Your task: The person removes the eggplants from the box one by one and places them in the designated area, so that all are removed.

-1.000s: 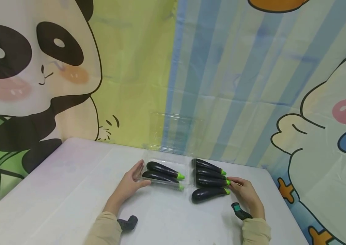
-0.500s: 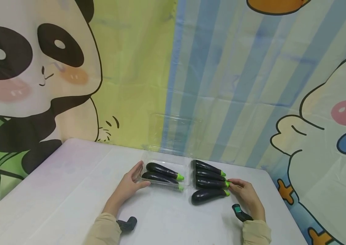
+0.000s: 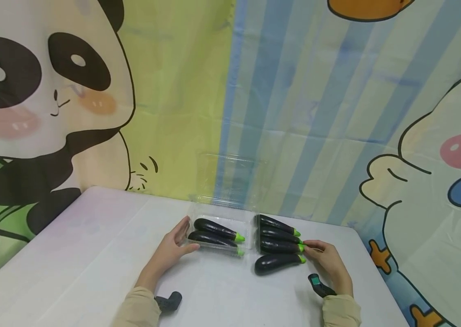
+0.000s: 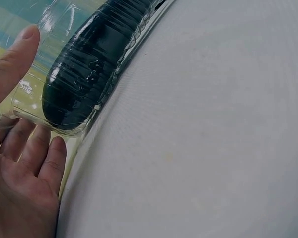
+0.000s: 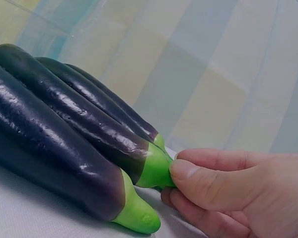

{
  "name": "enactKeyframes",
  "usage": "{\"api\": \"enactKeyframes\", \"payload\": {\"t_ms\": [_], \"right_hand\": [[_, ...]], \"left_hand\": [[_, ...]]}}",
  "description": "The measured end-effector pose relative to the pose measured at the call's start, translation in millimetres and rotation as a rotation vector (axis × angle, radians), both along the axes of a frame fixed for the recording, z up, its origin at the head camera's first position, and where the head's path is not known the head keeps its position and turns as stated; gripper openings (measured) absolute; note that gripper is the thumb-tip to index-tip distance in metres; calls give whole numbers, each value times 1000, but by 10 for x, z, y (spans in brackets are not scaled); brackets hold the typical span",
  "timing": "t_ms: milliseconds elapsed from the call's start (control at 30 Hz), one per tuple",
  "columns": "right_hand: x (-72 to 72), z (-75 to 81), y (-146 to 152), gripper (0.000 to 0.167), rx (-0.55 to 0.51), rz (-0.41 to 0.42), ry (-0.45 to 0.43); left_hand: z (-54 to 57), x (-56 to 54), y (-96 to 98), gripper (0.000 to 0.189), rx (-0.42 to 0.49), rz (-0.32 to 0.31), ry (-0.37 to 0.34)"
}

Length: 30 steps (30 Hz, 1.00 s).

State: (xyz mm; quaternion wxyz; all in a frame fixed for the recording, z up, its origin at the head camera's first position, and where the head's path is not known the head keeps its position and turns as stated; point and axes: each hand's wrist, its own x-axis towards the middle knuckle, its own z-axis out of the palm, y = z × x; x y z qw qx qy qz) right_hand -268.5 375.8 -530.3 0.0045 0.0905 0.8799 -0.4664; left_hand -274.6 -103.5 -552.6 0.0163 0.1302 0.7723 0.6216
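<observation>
A hinged clear plastic container (image 3: pixel 249 236) stands with its lid (image 3: pixel 230 175) raised at the back. Inside lie two dark purple eggplants (image 3: pixel 214 228) with green stem ends. My left hand (image 3: pixel 168 249) grips the container's left front corner, thumb (image 4: pixel 15 62) over the front wall and fingers (image 4: pixel 35 144) at the end wall. Right of the container, several more eggplants lie side by side on the table. Thumb and fingers of my right hand (image 3: pixel 329 260) pinch the green stem end (image 5: pixel 156 167) of the second one from the front (image 5: pixel 87 111); the front eggplant (image 3: pixel 275 263) lies untouched.
The white table (image 3: pixel 222 295) reaches back to a cloth backdrop (image 3: pixel 312 113) with a cartoon panda, stripes and another cartoon animal. Black devices (image 3: pixel 169 302) sit on both wrists, below beige sleeves.
</observation>
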Motion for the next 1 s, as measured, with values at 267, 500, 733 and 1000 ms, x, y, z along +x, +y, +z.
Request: {"api": "enactKeyframes", "payload": {"t_ms": [267, 500, 733, 1000], "right_hand": [[-5, 33, -14, 36, 78, -7, 4], [15, 100, 6, 38, 115, 11, -10], [24, 293, -53, 45, 142, 10, 74], [0, 639, -355, 58, 105, 19, 232]], "left_hand": [[10, -19, -2, 106, -6, 4, 6], [15, 29, 6, 105, -10, 1, 16], [3, 63, 11, 106, -17, 21, -2], [9, 48, 13, 105, -8, 27, 6]]}}
